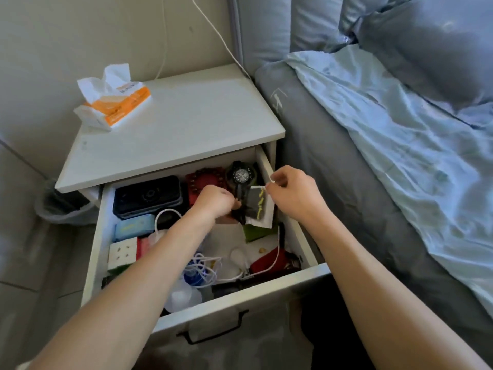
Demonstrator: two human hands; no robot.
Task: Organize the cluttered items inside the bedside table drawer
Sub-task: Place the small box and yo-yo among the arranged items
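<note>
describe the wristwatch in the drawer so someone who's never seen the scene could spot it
Start at the open drawer of the white bedside table and go to its back right corner. The wristwatch lies there, just right of the dark red beads. It alone has a round pale dial and a black strap, which runs toward the left hand.

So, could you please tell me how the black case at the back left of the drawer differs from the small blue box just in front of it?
The black case is clearly larger and dark, with a round mark on its lid; the blue box is smaller and pale, with yellowish print. The black case lies against the drawer's back; the blue box sits nearer the front, beside the white cable. Both are rectangular, lie flat on the left side, and neither hand touches them.
</note>
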